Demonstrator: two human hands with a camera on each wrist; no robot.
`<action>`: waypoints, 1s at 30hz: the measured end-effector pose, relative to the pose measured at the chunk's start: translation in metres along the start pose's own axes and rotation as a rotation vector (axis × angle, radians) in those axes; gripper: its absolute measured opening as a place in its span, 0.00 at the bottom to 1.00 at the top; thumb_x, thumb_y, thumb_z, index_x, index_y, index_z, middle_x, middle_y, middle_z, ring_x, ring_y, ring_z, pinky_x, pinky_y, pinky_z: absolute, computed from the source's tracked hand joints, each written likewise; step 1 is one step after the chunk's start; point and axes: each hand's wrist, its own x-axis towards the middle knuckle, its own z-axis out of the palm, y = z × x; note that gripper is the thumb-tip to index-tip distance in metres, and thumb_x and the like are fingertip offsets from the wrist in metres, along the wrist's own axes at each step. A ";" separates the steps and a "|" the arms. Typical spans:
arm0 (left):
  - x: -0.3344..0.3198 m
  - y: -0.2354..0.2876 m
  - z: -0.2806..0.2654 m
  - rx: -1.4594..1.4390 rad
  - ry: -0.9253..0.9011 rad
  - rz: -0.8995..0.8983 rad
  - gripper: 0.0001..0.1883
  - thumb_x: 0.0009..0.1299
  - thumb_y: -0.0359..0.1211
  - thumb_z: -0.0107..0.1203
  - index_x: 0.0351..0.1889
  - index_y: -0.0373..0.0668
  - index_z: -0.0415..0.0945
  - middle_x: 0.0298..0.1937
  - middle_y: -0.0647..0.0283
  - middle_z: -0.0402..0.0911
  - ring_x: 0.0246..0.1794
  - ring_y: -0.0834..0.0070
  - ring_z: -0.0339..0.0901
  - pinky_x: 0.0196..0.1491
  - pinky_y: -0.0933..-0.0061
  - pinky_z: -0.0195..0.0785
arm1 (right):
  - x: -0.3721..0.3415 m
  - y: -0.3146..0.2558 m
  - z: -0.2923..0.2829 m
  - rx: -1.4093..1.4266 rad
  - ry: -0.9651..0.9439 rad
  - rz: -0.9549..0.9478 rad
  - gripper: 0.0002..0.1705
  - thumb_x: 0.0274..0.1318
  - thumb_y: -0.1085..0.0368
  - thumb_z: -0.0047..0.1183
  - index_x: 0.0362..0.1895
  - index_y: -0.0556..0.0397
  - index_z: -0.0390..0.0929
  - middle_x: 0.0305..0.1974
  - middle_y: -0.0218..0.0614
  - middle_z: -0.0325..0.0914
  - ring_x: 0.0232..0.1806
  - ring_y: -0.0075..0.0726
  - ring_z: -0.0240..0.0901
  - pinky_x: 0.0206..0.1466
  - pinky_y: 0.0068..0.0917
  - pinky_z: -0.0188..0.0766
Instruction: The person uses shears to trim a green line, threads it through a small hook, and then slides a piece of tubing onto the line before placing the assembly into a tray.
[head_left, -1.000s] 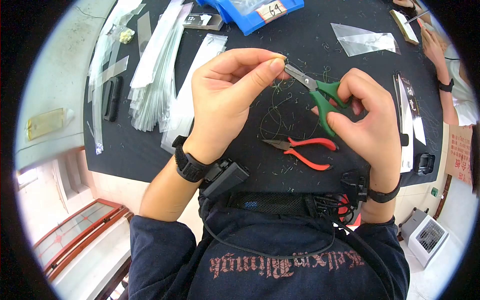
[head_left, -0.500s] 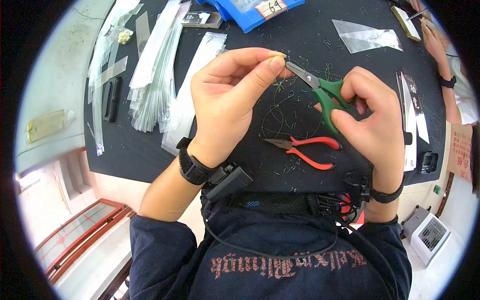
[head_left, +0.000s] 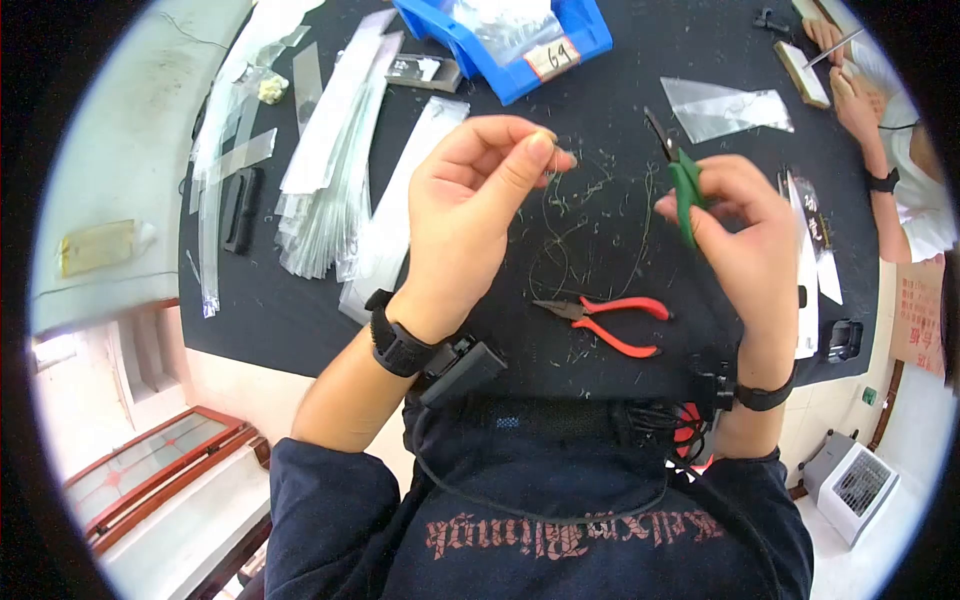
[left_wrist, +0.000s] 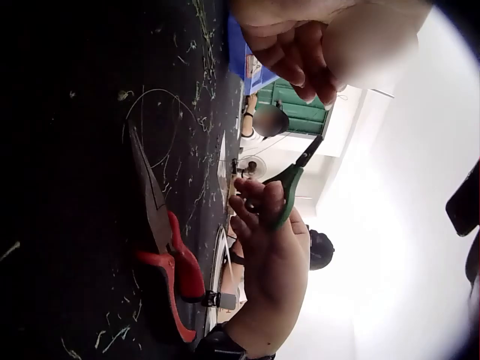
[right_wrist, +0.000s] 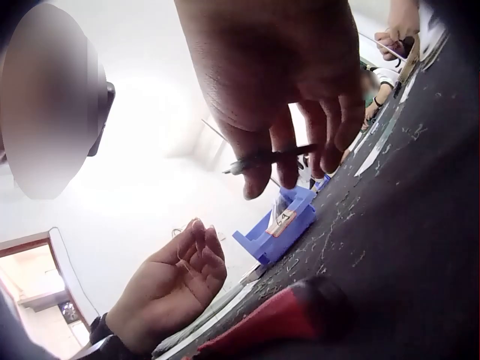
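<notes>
My left hand (head_left: 465, 210) pinches something very small, with fine thread by it, between thumb and forefinger; the item itself is too small to make out. To its right, my right hand (head_left: 745, 215) holds green-handled scissors (head_left: 687, 190), their blades pointing up and away from the left hand. In the left wrist view the scissors (left_wrist: 289, 184) stand upright in the right hand (left_wrist: 274, 262). Red-handled pliers (head_left: 620, 312) lie on the black table between the hands, near thin loops of thread (head_left: 565, 255).
Long clear plastic sleeves (head_left: 335, 170) and a black case (head_left: 241, 210) lie at the left. A blue bin (head_left: 500, 70) marked 69 stands at the back. Clear bags (head_left: 725, 110) lie back right; another person's hands (head_left: 850, 95) work at the right edge. Thread scraps dot the table.
The scissors have moved right, away from the left fingertips, and turned to point upward. My left hand still pinches, slightly lower in view. The head view has shifted a little.
</notes>
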 end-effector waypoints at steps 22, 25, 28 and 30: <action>-0.002 -0.006 0.005 0.032 -0.356 -0.216 0.07 0.69 0.28 0.61 0.43 0.35 0.81 0.42 0.64 0.84 0.44 0.82 0.79 0.51 0.79 0.72 | -0.006 -0.017 0.021 -0.061 0.144 -0.023 0.13 0.37 0.68 0.69 0.21 0.57 0.74 0.26 0.32 0.69 0.24 0.28 0.67 0.26 0.27 0.63; -0.005 -0.013 0.005 0.004 -0.398 -0.221 0.08 0.70 0.29 0.60 0.43 0.35 0.80 0.39 0.66 0.83 0.41 0.83 0.78 0.47 0.80 0.71 | -0.009 -0.022 0.029 -0.142 0.098 -0.048 0.13 0.36 0.68 0.69 0.22 0.57 0.76 0.27 0.34 0.70 0.24 0.30 0.68 0.27 0.27 0.65; -0.004 -0.015 0.006 0.100 -0.362 -0.172 0.09 0.70 0.31 0.60 0.42 0.34 0.81 0.37 0.68 0.83 0.38 0.85 0.76 0.43 0.81 0.70 | -0.012 -0.020 0.037 -0.113 0.058 -0.101 0.13 0.37 0.68 0.69 0.27 0.58 0.77 0.29 0.37 0.72 0.28 0.38 0.72 0.32 0.30 0.70; -0.005 -0.010 0.005 0.297 -0.315 -0.181 0.07 0.71 0.30 0.59 0.41 0.34 0.81 0.39 0.67 0.83 0.40 0.84 0.76 0.46 0.81 0.70 | -0.012 -0.016 0.038 -0.096 -0.005 -0.151 0.13 0.40 0.68 0.68 0.30 0.59 0.77 0.34 0.40 0.74 0.35 0.44 0.76 0.37 0.33 0.73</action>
